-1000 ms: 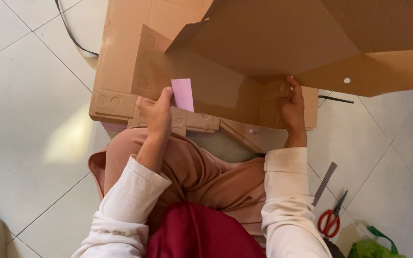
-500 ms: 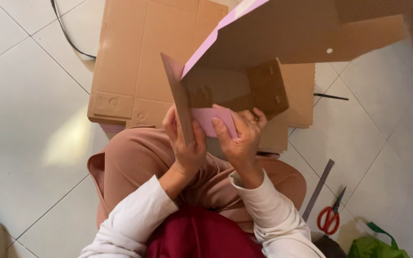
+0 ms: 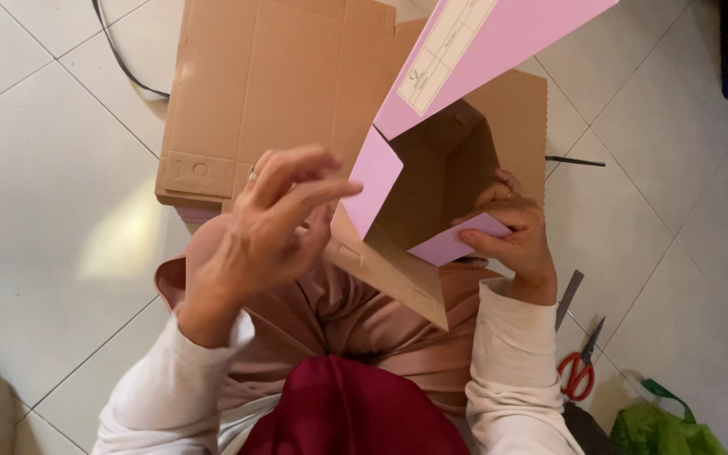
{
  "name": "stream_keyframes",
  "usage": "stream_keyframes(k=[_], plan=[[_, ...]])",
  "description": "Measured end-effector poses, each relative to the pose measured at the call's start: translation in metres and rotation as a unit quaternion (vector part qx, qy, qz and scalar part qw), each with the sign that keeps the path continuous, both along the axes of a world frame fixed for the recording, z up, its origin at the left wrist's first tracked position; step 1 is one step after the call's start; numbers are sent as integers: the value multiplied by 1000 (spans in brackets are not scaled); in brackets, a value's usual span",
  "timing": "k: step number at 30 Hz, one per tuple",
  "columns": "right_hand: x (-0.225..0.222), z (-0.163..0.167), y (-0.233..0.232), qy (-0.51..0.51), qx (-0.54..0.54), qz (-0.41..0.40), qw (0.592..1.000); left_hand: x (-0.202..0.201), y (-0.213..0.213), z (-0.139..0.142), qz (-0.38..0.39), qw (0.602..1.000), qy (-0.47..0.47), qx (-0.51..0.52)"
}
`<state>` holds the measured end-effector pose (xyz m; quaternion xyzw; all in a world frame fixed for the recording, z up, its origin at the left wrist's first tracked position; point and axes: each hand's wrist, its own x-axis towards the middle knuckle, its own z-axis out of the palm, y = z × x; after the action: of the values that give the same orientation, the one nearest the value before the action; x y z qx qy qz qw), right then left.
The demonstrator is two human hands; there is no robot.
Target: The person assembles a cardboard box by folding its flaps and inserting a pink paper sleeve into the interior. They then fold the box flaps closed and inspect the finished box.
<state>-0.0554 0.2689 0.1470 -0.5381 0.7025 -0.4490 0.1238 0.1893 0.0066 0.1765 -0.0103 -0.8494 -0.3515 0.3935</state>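
The box (image 3: pixel 431 194) I am folding stands half made over my lap: its walls are up and one pink flap is turned in under the grip of my right hand (image 3: pixel 516 240), which pinches that flap at the near edge, while the other flaps and the long pink lid still stick out unfolded. It is brown card inside and pink outside, open toward me. My left hand (image 3: pixel 267 232) hovers just beside the box, fingers spread and holding nothing; beyond the box lies a stack of flat cardboard (image 3: pixel 280 93) on the floor (image 3: pixel 52 168), and scissors (image 3: pixel 579 366) lie right of it.
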Motion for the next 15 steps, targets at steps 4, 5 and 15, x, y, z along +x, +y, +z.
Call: stream_keyframes(k=[4, 5, 15], plan=[[-5, 4, 1, -6, 11, 50, 999, -14, -20, 23, -66, 981, -106, -148], [-6, 5, 1, -9, 22, 64, 998, -19, -19, 26, -71, 973, -123, -184], [-17, 12, 4, -46, 47, 88, 994, -87, -11, 27, -39, 951, -136, -276]])
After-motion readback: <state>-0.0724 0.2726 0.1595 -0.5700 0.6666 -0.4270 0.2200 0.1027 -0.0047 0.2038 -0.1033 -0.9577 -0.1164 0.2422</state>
